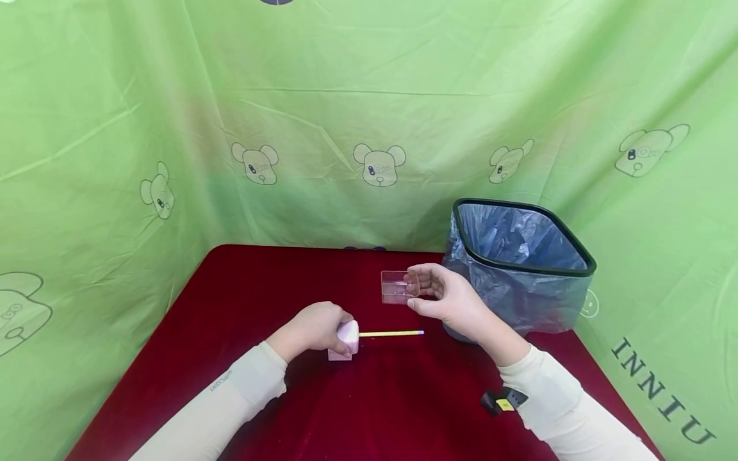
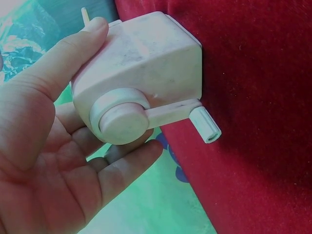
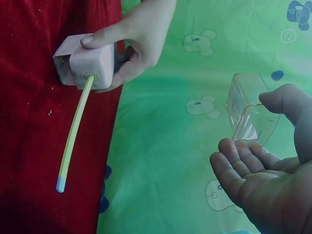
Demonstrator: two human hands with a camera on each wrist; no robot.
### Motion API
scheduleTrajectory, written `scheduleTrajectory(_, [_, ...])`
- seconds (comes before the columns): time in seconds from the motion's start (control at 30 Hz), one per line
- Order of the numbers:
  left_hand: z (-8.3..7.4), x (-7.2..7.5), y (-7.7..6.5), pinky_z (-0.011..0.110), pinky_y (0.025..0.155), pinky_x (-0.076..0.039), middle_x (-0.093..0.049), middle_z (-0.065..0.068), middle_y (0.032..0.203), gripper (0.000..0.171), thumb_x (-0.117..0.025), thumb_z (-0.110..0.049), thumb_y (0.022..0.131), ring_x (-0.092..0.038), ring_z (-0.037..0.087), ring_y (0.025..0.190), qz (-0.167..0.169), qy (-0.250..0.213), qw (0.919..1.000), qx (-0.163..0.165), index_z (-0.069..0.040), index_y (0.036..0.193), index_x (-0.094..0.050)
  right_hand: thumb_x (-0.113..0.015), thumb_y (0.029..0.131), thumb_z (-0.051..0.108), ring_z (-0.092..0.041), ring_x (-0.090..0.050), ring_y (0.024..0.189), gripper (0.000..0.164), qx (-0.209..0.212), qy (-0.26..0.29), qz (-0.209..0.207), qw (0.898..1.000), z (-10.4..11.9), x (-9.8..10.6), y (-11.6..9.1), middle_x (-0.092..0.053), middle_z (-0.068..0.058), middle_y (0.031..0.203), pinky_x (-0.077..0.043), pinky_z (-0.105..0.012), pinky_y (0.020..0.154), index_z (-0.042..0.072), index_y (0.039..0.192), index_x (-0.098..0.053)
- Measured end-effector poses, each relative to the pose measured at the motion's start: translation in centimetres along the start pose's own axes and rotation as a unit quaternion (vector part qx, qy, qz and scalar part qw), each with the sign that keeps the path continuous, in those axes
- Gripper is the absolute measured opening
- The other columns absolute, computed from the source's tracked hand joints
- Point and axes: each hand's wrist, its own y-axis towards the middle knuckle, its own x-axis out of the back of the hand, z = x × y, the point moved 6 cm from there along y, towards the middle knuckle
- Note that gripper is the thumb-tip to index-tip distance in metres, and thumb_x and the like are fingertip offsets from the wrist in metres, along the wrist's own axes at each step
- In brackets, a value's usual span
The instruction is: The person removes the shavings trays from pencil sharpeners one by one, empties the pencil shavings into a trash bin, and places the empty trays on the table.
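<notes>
A pale pink crank pencil sharpener (image 1: pixel 348 332) is gripped by my left hand (image 1: pixel 316 324) low over the red table. The left wrist view shows the thumb on its top and its crank handle (image 2: pixel 204 125) sticking out to the side. A yellow pencil (image 1: pixel 391 333) with a blue end projects from the sharpener's front, pointing right. My right hand (image 1: pixel 455 299) pinches a small clear plastic box (image 3: pixel 247 109) between thumb and fingers, raised above the table. In the right wrist view, the sharpener body has a hollow (image 3: pixel 62 67) at its lower end.
A trash bin with a black rim (image 1: pixel 524 269) and a blue-grey liner stands at the back right, close behind my right hand. Dark red cloth (image 1: pixel 230 301) covers the table. Green printed curtains (image 1: pixel 323 115) enclose it. Small crumbs dot the cloth near the sharpener.
</notes>
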Motion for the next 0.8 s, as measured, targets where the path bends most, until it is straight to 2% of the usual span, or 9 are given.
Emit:
scheduleTrajectory(0.37, [0.1, -0.1, -0.1, 0.027, 0.066, -0.047, -0.066, -0.01, 0.081, 0.055, -0.092, -0.049, 0.067, -0.053, 0.008, 0.072, 0.005, 0.007, 0.9999, 0.006, -0.018, 0.11, -0.077, -0.078, 0.086, 0.006, -0.029, -0.065, 0.108, 0.058, 0.0, -0.008, 0.003, 1.0, -0.8, -0.7, -0.4, -0.064, -0.021, 0.125, -0.055, -0.029, 0.091, -0.002, 0.138, -0.053])
scheduleTrajectory(0.63, [0.0, 0.0, 0.0, 0.026, 0.064, -0.046, -0.061, -0.012, 0.074, 0.049, -0.092, -0.049, 0.067, -0.052, 0.008, 0.069, 0.0, 0.006, 1.0, -0.005, -0.019, 0.102, -0.077, -0.079, 0.086, 0.009, -0.029, -0.065, 0.109, 0.058, -0.002, -0.017, 0.004, 1.0, -1.4, -1.1, -0.5, -0.065, -0.018, 0.125, -0.055, -0.032, 0.092, 0.0, 0.138, -0.054])
scheduleTrajectory(0.8, [0.0, -0.1, 0.1, 0.026, 0.065, -0.047, -0.063, -0.012, 0.076, 0.049, -0.091, -0.05, 0.068, -0.053, 0.008, 0.07, -0.001, 0.015, 0.9999, -0.003, -0.019, 0.103, -0.077, -0.079, 0.087, 0.01, -0.029, -0.065, 0.111, 0.058, 0.003, -0.02, 0.008, 1.0, -1.7, -1.6, -0.5, -0.065, -0.017, 0.125, -0.055, -0.043, 0.096, 0.001, 0.138, -0.055])
